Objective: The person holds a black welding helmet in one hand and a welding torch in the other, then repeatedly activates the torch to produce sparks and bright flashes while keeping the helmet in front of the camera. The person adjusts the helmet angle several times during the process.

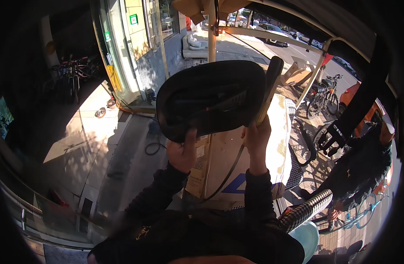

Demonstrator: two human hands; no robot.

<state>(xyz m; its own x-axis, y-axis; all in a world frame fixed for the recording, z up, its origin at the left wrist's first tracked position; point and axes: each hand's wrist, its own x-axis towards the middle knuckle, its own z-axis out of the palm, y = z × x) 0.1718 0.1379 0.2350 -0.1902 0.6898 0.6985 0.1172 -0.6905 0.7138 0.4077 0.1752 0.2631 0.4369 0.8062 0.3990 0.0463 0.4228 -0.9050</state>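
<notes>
In front of me I hold up a large black shell-like piece [211, 99] with rounded corners and a glossy, hollow-looking face. My left hand [183, 152] grips its lower left edge, with the thumb on the face. My right hand [258, 136] is closed round the lower end of a long bar [271, 86], black with a yellowish side, that stands along the piece's right edge. I cannot tell whether bar and piece are joined. A thin black cable [232, 169] hangs down from near my right hand. Behind it all stands a big cardboard box [219, 158] with a blue mark.
A pale frame post [212, 37] rises ahead of me. On the right are parked bicycles [324, 94], another cardboard box [298, 72] and a person in dark clothes [360, 171]. A checkered padded bar [308, 209] lies near my right side. Left is a glass door [116, 53].
</notes>
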